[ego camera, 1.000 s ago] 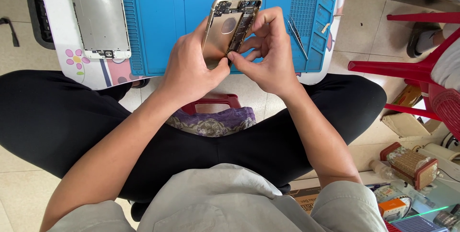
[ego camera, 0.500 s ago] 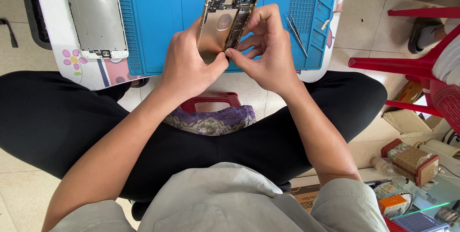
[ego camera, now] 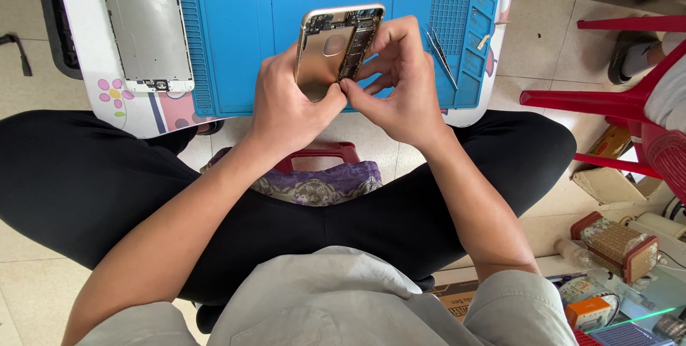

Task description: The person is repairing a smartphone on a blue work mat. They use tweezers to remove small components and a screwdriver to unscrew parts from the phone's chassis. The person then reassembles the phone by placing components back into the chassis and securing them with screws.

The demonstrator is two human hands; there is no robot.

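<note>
The opened gold phone housing (ego camera: 336, 49) was held tilted above the blue repair mat (ego camera: 243, 38), clear of the desk (ego camera: 82, 38), with its open side toward the camera. The left hand (ego camera: 289, 106) cradled it from the left, fingers wrapped behind the shell and the thumb meeting the lower edge. The right hand (ego camera: 400, 85) steadied the opposite side, its thumb and forefinger pressed together in a fine pinch at the housing's bottom edge; whether anything tiny sat between those tips was too small to tell.

Such a shell was likely light and stiff, a thin metal frame with smooth, rather slippery outer faces. The exposed board and connectors along its right inner side looked fragile, so the safest hold was by the rim and the back, as the left hand had it, never across the bare circuitry. A twist or squeeze across the middle might have flexed the frame.

A detached screen assembly (ego camera: 146, 24) lay face down at the left of the desk, well apart, and tweezers (ego camera: 441, 56) rested on the mat just beside the right hand.
</note>
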